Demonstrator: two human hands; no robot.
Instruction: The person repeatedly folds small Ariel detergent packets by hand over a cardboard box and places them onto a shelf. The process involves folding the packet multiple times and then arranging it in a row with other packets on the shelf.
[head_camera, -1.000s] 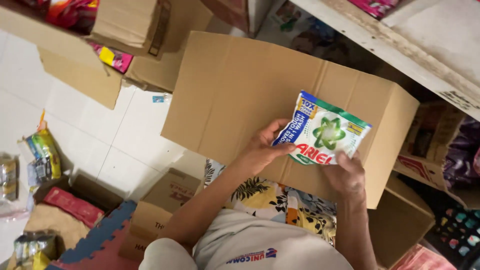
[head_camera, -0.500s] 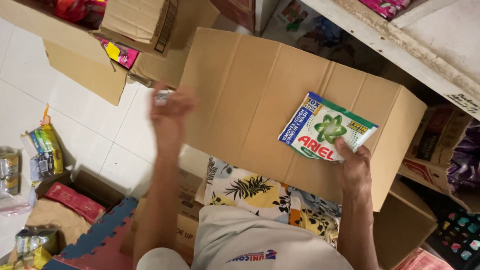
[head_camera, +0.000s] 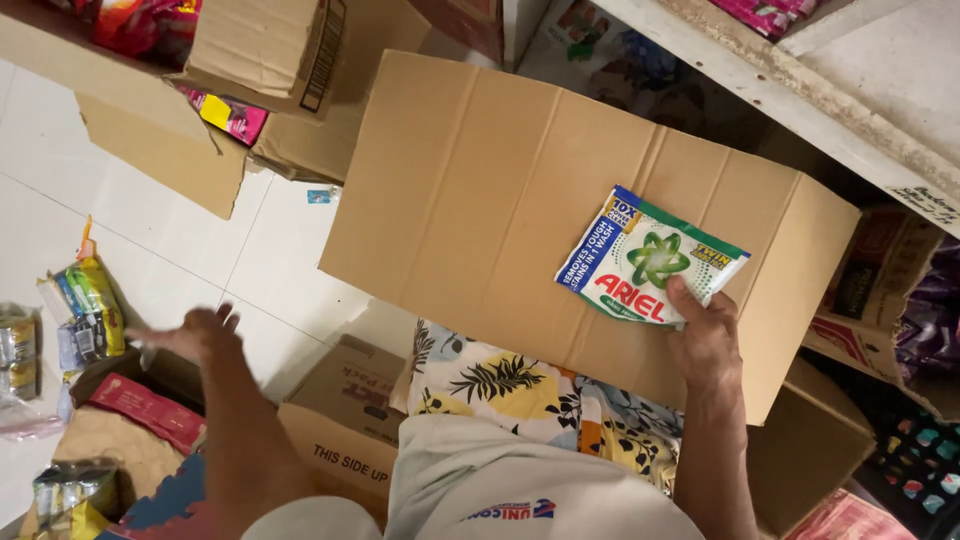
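Your right hand (head_camera: 706, 340) held a small white, blue and green packet (head_camera: 648, 258) right of centre in the frame, pinched at its lower right corner between thumb and fingers, with the packet lying flat against the top of a big closed cardboard box (head_camera: 480, 200). The packet looked light and soft, a thin glossy pouch that would likely bend and slip under a loose pinch. Judging from its flat shape, a grip across a corner or along a sealed edge, as you had it, seemed the safest place to take it. It did not look fragile, though a sharp squeeze might burst a seam.

Your left hand (head_camera: 195, 335) was at the lower left of the frame, blurred, with fingers spread and nothing in it, hovering above the white tiled floor (head_camera: 150, 250) just beside an open brown box (head_camera: 110, 420).

That open box at lower left held a flat red packet (head_camera: 145, 410); what lay deeper in it I could not tell. Beside it, at the left edge, lay a yellow and green bundle of sachets (head_camera: 85, 315). At the upper left another open cardboard box (head_camera: 200, 110) showed pink and yellow wrappers (head_camera: 225, 112) inside. A smaller closed box (head_camera: 345, 420) sat at lower centre, by your patterned shorts (head_camera: 500, 385). A dusty shelf (head_camera: 800, 90) ran across the upper right.
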